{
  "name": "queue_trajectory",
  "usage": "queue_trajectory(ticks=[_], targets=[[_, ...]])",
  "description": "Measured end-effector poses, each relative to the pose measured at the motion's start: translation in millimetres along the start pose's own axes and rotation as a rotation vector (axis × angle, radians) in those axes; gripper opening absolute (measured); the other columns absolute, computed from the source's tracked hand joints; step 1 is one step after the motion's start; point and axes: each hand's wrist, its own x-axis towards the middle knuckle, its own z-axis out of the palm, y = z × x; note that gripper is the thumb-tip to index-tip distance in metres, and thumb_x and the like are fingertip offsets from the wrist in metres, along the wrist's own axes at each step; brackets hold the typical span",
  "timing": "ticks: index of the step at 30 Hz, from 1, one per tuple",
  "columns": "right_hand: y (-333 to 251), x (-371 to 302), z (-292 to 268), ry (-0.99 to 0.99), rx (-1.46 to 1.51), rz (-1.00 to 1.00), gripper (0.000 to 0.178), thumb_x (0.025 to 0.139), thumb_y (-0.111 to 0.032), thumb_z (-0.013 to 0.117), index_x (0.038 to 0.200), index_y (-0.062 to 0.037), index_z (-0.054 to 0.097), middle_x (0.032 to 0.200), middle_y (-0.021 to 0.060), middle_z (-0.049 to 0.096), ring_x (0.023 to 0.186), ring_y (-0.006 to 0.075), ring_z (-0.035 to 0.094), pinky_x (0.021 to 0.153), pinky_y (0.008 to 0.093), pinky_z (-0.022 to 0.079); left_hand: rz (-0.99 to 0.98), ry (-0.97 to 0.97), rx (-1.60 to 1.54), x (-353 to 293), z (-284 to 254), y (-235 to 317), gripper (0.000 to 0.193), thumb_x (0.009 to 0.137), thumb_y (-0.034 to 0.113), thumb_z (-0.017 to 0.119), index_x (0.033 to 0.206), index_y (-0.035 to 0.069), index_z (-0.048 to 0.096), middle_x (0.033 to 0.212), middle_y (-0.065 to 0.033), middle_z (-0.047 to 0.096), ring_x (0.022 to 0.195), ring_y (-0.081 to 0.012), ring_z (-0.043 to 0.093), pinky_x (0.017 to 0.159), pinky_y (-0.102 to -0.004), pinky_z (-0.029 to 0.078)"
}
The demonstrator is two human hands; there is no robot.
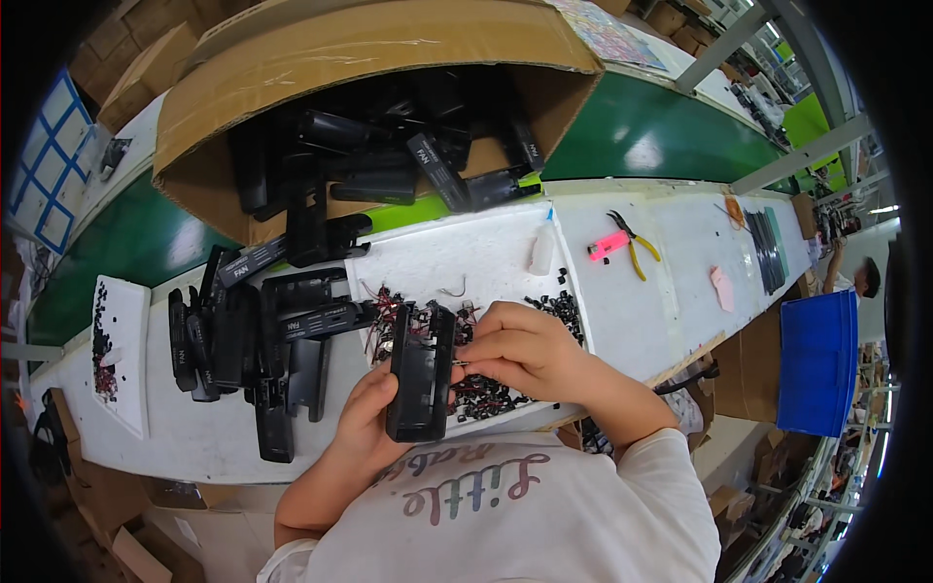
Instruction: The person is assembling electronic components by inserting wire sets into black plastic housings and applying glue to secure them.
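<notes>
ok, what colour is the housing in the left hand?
The housing in the left hand is black; the head view shows it best.

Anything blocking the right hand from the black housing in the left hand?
Nothing visible. The right hand has its fingertips right at the right edge of the black housing, which the left hand holds up. The white tray lies below, not between. Whether the fingertips pinch a small part, I can't tell.

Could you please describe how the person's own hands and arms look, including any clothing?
The left hand and right hand are bare, with no gloves or wrist jewellery visible. A white shirt with short sleeves leaves the forearms bare; its curling lettering has muted colours.
</notes>
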Motion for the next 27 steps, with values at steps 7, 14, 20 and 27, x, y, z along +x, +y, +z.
queue_trajectory(ticks=[7,14,20,27], targets=[[-15.7,15.5,-10.4,0.077,0.140,0.121,0.014,0.073,0.001,0.066,0.086,-0.0039,0.062,0.078,0.0081,0.056,0.072,0.0220,0.057,0.061,0.0295,0.047,-0.047,-0.019,0.015,3.0,3.7,-4.8,0.050,0.087,0.024,0.053,0.126,-0.005,0.039,0.120,-0.0241,0.050,0.109,-0.0273,0.053,0.094,-0.0354,0.043],[-28.7,25.2,-1.9,0.019,-0.093,0.202,0.021,0.074,0.005,0.063,0.089,-0.0026,0.052,0.076,0.0098,0.058,0.065,0.0224,0.061,0.055,0.0299,0.049,-0.083,0.003,0.013,3.0,9.1,-8.1,0.046,0.089,0.022,0.051,0.125,-0.005,0.040,0.118,-0.0214,0.052,0.110,-0.0264,0.053,0.095,-0.0352,0.042],[-30.2,27.1,-0.5,0.005,-0.086,0.190,0.022,0.074,0.005,0.063,0.088,-0.0020,0.047,0.076,0.0102,0.057,0.062,0.0228,0.061,0.051,0.0295,0.049,-0.085,0.040,0.006,1.6,10.9,-7.2,0.043,0.091,0.022,0.049,0.125,-0.005,0.041,0.117,-0.0187,0.053,0.108,-0.0248,0.054,0.095,-0.0350,0.041],[-31.5,27.5,-1.2,0.000,-0.109,0.185,0.023,0.073,0.005,0.064,0.086,-0.0025,0.047,0.074,0.0095,0.056,0.062,0.0234,0.060,0.051,0.0307,0.048,-0.091,0.026,-0.008,2.2,9.0,-6.5,0.044,0.091,0.022,0.050,0.125,-0.004,0.041,0.118,-0.0169,0.054,0.109,-0.0238,0.054,0.095,-0.0345,0.042]])
